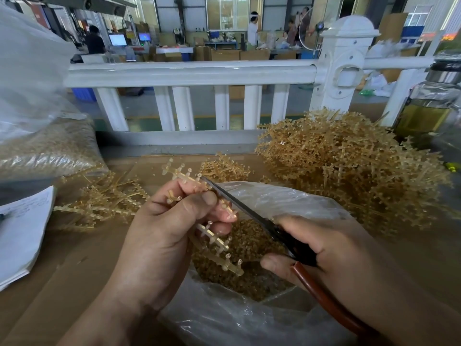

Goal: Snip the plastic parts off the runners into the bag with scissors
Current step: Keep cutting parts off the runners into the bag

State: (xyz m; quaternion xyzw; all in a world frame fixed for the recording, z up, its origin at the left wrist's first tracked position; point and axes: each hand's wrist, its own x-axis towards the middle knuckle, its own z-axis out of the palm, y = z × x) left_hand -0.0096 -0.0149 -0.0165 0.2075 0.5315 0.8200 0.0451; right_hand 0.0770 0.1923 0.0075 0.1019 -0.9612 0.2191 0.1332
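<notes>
Table (74, 265): brown cardboard top.
Right of frame: large pile of runners (349, 171).
Left centre: loose runners (104, 203); small cluster (224, 168) at centre.
Lower centre: open clear bag (249, 320) holding snipped parts (249, 245).
Left edge: paper sheets (22, 233); above them, filled bag (50, 148).

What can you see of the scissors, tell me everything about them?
The scissors have long dark metal blades, a black pivot area and a reddish-brown handle. The right hand grips the handle. The blades slant up-left over the open clear bag, tips against the runner that the left hand holds. How far they are open is unclear.
</notes>
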